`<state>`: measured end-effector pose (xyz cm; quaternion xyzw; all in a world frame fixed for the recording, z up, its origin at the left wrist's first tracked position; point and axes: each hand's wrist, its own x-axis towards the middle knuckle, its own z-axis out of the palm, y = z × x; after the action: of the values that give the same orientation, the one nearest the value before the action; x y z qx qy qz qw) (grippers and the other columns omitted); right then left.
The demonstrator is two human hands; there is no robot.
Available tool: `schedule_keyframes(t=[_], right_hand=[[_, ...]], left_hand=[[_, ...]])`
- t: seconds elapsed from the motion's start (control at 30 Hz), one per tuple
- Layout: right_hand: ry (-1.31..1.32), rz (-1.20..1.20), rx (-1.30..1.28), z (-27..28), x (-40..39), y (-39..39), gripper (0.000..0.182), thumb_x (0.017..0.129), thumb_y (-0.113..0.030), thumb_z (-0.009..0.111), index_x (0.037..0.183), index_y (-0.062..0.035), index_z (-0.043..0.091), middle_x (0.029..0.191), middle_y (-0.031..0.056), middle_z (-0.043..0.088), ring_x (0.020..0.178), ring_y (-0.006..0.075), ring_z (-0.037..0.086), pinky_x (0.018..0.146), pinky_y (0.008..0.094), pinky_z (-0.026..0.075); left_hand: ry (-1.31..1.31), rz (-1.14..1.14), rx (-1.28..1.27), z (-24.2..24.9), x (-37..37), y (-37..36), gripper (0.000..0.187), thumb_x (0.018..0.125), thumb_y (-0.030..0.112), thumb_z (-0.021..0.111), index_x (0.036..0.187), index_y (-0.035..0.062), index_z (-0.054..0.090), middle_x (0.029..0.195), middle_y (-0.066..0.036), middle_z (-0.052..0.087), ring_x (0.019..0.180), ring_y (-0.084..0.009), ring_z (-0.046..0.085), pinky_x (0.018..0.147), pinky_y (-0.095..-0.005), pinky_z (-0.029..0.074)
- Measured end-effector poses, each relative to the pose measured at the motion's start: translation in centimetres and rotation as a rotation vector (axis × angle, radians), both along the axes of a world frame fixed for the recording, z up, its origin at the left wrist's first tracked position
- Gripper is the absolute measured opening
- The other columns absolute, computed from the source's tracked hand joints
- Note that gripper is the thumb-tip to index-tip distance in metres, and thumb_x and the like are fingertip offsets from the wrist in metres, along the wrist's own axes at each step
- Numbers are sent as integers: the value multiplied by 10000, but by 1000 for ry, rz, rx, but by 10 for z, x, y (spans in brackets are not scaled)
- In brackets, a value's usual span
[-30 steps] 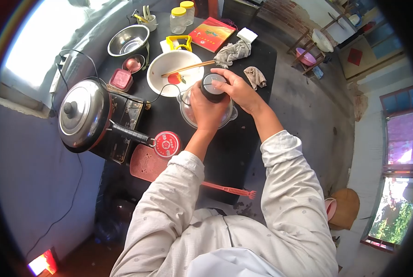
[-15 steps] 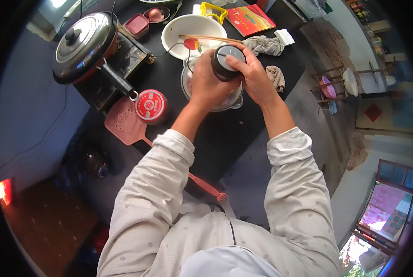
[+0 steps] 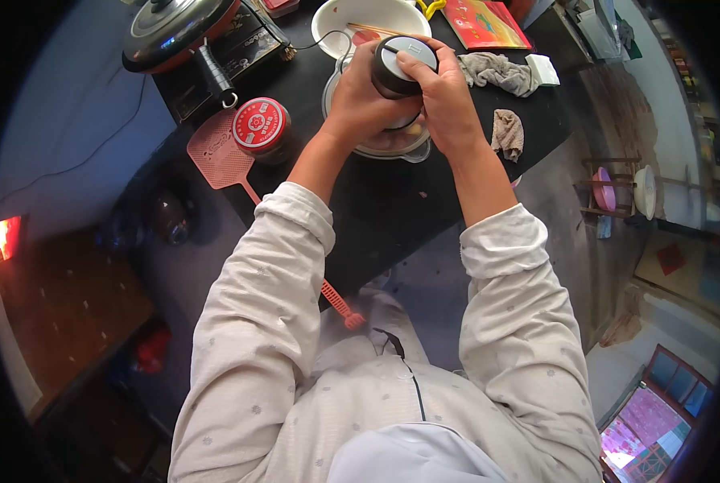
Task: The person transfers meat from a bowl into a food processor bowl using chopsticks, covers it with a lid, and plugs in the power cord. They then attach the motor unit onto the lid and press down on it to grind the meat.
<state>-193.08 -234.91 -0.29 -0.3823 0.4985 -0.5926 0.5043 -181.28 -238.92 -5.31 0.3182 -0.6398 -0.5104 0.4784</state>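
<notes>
An electric food chopper stands on the black table (image 3: 360, 217), its dark motor head (image 3: 404, 68) with a silver top above a clear bowl (image 3: 392, 153). Pale pinkish pieces show through the bowl's wall. My left hand (image 3: 364, 101) wraps round the near-left side of the motor head. From the right, my right hand (image 3: 454, 113) closes on the same head, its thumb lying on the silver top. A thin cord runs from the head's left towards the back. The hands hide most of the bowl's upper part.
Behind the chopper is a white basin (image 3: 328, 24) with chopsticks (image 3: 384, 30). To the left are a red-lidded jar (image 3: 261, 125), a pink fly swatter (image 3: 215, 149) and a lidded pan (image 3: 175, 36). Grey cloth (image 3: 501, 72), a brown cloth (image 3: 508, 134) and a red booklet (image 3: 484, 22) lie right.
My view has tilted, so the table's things sit higher in the picture and more of the bowl's near side shows. Both hands keep their hold on the motor head.
</notes>
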Motion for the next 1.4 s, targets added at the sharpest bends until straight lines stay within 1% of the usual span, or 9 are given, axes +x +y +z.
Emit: schedule_keyframes(t=[0.2, 0.27, 0.33, 0.9, 1.0, 1.2, 1.27, 1.33, 1.4], right_hand=[[44, -16, -43, -4, -1, -5, 465, 888, -158, 663, 1273, 18, 471, 1169, 118, 582, 1061, 171, 585, 934, 291, 485], [130, -29, -20, -3, -3, -3, 484, 895, -179, 655, 1299, 6, 464, 1167, 106, 577, 1078, 169, 570, 951, 289, 466], [103, -39, 4, 1, 0, -2, 491, 903, -203, 656, 1310, -10, 463, 1172, 103, 577, 1088, 177, 565, 960, 295, 455], [-45, 13, 35, 13, 3, 1, 438, 894, -83, 588, 1307, -35, 452, 1187, 112, 568, 1090, 190, 574, 971, 312, 462], [-32, -10, 5, 10, 3, 2, 472, 885, -120, 651, 1299, -20, 449, 1190, 116, 567, 1086, 190, 579, 957, 312, 471], [721, -65, 6, 32, 7, 2, 687, 705, -292, 870, 1204, 31, 525, 1120, 161, 614, 1048, 211, 606, 908, 333, 493], [1071, -106, -104, 28, 0, -2, 715, 689, -306, 851, 1224, 50, 539, 1122, 206, 611, 1058, 354, 606, 928, 401, 479], [1251, -99, -118, 46, 15, 3, 708, 717, -293, 823, 1256, 53, 519, 1157, 216, 587, 1087, 369, 591, 935, 410, 478], [1332, -32, -63, 56, 28, 1, 713, 738, -272, 802, 1293, 53, 494, 1216, 227, 552, 1110, 374, 576, 943, 414, 475]], left_hand=[[-112, 131, -100, -7, 1, -3, 803, 550, 277, 881, 1219, 38, 508, 1057, -175, 636, 1014, -355, 619, 886, -424, 494], [-207, 133, -96, 7, 7, 1, 905, 549, 301, 913, 1304, 55, 479, 1182, -195, 608, 1097, -318, 619, 920, -387, 493], [-212, 132, -119, 8, 9, 0, 899, 551, 319, 900, 1305, 56, 487, 1198, -210, 595, 1125, -361, 597, 926, -406, 484], [-159, 92, -83, 13, 11, 4, 873, 562, 269, 880, 1278, 41, 437, 1219, -208, 560, 1167, -376, 548, 999, -420, 436], [-156, 85, -77, 15, 11, 6, 895, 571, 271, 873, 1314, 30, 434, 1242, -221, 550, 1190, -377, 541, 1001, -425, 437], [-499, 46, 76, 36, 23, 16, 823, 677, 290, 807, 1328, -16, 409, 1271, -234, 537, 1220, -375, 524, 1019, -426, 426], [-441, -43, -178, 60, 61, 31, 727, 794, 239, 737, 1390, -21, 411, 1334, -279, 498, 1284, -410, 469, 1064, -444, 404], [-324, -7, -380, 109, 119, 23, 393, 837, 123, 686, 1203, 13, 597, 1109, -179, 642, 1014, -345, 638, 877, -410, 518], [-285, 331, -708, 134, 183, -27, 255, 811, 35, 691, 1062, 35, 647, 951, -137, 676, 877, -318, 652, 761, -397, 532]])
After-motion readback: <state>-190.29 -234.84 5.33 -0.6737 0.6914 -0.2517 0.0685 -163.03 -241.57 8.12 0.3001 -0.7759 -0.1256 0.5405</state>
